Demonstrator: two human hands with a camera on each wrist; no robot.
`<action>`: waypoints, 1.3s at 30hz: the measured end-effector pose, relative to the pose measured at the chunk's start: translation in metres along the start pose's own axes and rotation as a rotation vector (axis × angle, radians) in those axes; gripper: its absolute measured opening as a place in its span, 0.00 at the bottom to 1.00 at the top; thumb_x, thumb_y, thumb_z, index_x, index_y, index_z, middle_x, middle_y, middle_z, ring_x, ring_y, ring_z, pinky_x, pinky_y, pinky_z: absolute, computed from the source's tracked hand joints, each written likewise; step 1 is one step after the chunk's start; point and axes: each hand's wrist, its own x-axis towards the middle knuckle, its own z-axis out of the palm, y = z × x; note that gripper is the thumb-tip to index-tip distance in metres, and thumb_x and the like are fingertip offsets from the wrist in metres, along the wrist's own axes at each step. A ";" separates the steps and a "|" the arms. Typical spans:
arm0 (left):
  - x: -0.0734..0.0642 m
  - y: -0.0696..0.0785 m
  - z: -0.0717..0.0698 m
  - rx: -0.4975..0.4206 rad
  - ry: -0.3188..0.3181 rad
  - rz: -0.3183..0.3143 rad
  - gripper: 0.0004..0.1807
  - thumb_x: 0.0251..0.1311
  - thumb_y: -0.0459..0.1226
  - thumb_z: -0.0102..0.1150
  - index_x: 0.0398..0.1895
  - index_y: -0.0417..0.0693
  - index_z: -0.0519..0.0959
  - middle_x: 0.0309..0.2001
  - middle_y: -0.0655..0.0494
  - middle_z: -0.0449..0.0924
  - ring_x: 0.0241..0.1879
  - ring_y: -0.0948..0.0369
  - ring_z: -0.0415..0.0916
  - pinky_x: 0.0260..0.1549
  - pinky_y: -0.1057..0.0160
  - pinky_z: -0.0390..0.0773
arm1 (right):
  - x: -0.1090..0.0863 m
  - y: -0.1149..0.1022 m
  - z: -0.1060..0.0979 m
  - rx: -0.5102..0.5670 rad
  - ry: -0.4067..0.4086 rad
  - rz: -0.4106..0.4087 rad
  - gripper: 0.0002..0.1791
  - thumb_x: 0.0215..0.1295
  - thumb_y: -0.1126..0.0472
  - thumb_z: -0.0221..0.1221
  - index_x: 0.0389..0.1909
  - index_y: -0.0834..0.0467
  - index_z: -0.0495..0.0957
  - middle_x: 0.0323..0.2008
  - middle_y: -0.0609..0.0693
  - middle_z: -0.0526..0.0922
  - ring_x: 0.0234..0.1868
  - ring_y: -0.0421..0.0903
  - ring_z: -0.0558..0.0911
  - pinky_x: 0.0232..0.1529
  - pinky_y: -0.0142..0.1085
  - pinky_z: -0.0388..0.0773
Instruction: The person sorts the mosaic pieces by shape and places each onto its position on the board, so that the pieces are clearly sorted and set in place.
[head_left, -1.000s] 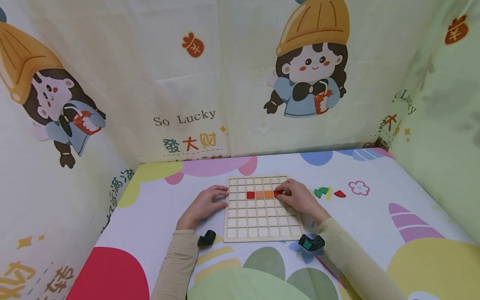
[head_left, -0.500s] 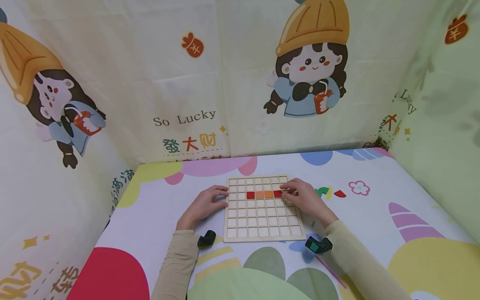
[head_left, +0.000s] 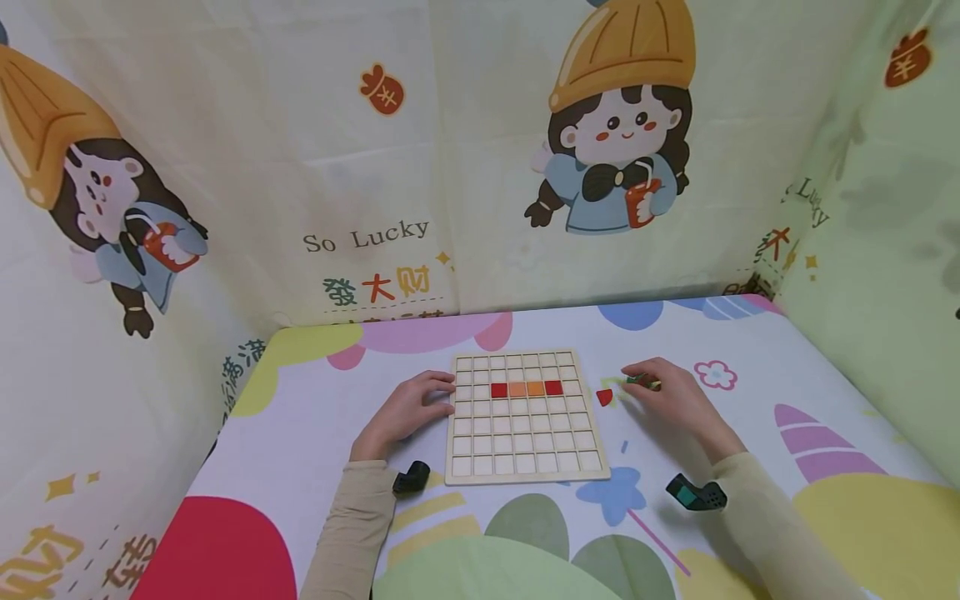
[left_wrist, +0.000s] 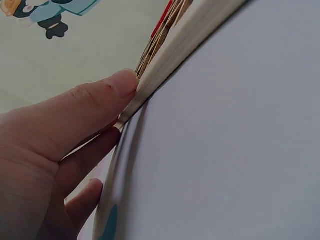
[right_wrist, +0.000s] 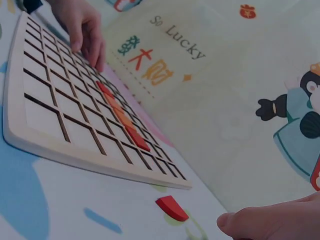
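Note:
The wooden grid board [head_left: 528,481] lies flat with a row of square tiles in it: red tiles at both ends, orange tiles [head_left: 527,389] between. My left hand [head_left: 408,408] rests against its left edge; in the left wrist view the thumb [left_wrist: 120,84] and fingertips touch the board's side. My right hand [head_left: 678,408] is off the board, bent over a green piece [head_left: 642,381], which shows between thumb and fingers; I cannot tell whether they pinch it. A red wedge [head_left: 604,397] lies between the board and this hand, also visible in the right wrist view.
A patterned cloth [head_left: 540,517] covers the table; its flowers and blobs are printed. Fabric walls [head_left: 487,275] stand behind and at both sides. Each wrist wears a black device, the left one [head_left: 412,477] near the board's lower left corner and the right one [head_left: 696,493] over the cloth.
My right hand has left the red tile at the row's right end and moved right to the loose pieces. A red wedge shows where the hand was. My left hand stays put.

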 end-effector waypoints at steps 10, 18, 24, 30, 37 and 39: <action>0.000 0.000 0.000 -0.002 0.003 0.007 0.20 0.58 0.40 0.69 0.53 0.44 0.82 0.60 0.56 0.75 0.64 0.54 0.68 0.66 0.51 0.64 | -0.009 0.008 -0.006 -0.010 -0.034 0.085 0.18 0.63 0.60 0.65 0.52 0.63 0.80 0.48 0.61 0.81 0.44 0.54 0.77 0.49 0.51 0.77; 0.000 -0.001 0.000 0.005 0.006 0.014 0.20 0.58 0.40 0.69 0.53 0.43 0.82 0.60 0.56 0.75 0.64 0.54 0.68 0.65 0.51 0.65 | -0.003 0.011 0.001 -0.033 -0.016 0.064 0.19 0.62 0.63 0.65 0.52 0.66 0.80 0.48 0.62 0.79 0.42 0.54 0.77 0.47 0.50 0.77; 0.000 -0.001 0.000 0.006 0.003 0.011 0.19 0.58 0.40 0.69 0.53 0.44 0.82 0.60 0.57 0.75 0.65 0.54 0.68 0.66 0.51 0.64 | -0.001 0.010 0.003 -0.052 -0.014 0.031 0.17 0.61 0.67 0.65 0.50 0.68 0.80 0.46 0.63 0.79 0.40 0.53 0.77 0.44 0.49 0.78; 0.000 -0.001 0.000 -0.006 0.005 0.003 0.19 0.58 0.39 0.69 0.53 0.44 0.82 0.60 0.57 0.75 0.64 0.54 0.68 0.65 0.51 0.65 | -0.002 0.009 0.004 -0.055 -0.027 0.057 0.17 0.62 0.66 0.65 0.51 0.66 0.80 0.47 0.63 0.80 0.41 0.53 0.76 0.46 0.50 0.77; 0.001 -0.001 0.000 -0.001 0.005 -0.005 0.19 0.58 0.39 0.69 0.52 0.45 0.83 0.60 0.58 0.75 0.64 0.55 0.68 0.66 0.52 0.65 | -0.003 0.007 0.004 -0.048 -0.034 0.060 0.18 0.62 0.65 0.65 0.52 0.66 0.80 0.48 0.63 0.80 0.41 0.54 0.76 0.48 0.51 0.78; 0.001 0.000 0.000 -0.003 0.006 -0.005 0.19 0.57 0.39 0.69 0.52 0.45 0.83 0.60 0.57 0.75 0.64 0.55 0.68 0.66 0.52 0.65 | -0.003 0.006 0.004 -0.045 -0.036 0.054 0.18 0.62 0.65 0.65 0.52 0.66 0.80 0.47 0.62 0.80 0.41 0.53 0.77 0.47 0.50 0.78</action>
